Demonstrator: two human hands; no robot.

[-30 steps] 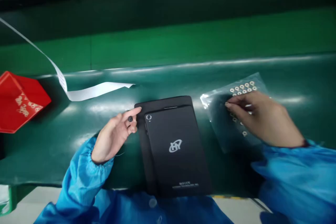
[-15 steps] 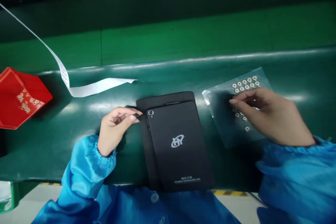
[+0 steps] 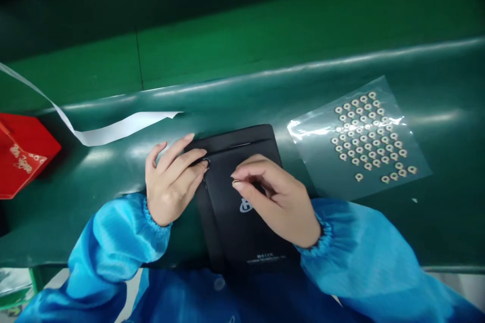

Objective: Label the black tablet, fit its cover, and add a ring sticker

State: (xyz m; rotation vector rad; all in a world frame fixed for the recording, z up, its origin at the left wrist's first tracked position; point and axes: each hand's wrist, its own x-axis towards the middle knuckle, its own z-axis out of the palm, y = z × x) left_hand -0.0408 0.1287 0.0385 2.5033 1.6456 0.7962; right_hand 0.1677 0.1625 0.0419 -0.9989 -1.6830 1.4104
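Step in hand: You are working at the upper left corner of the black tablet (image 3: pixel 246 239), which lies back-up on the green surface (image 3: pixel 265 96). Judged from the hand positions, this is fine fingertip work at the camera lens (image 3: pixel 206 160).
Left grip (image 3: pixel 172 181): Fingers are stretched out and laid side by side, flat across the tablet's corner. One fingertip touches the edge of the lens. Nothing shows inside this grip.
Right grip (image 3: pixel 273 197): It rests on the middle of the tablet back and covers part of the logo. Thumb and forefinger are drawn together into a pinch aimed at the lens. You cannot tell whether a small part sits between the tips.
Tablet relative to the grips: Directly under both. The lens lies at the left fingertips and just beyond the right pinch.
Ring sheet (image 3: pixel 322 161): A clear film carrying rows of small rings (image 3: pixel 364 131). It lies flat, to the outer side of the right grip and apart from it.
Other items: A white strip (image 3: pixel 113 133) lies beyond the left grip. A red tray (image 3: pixel 18 161) sits well out past it.
Next move, requirement: Probably a short, steady approach of the pinch to the lens, with the left grip pinning the tablet against sliding.
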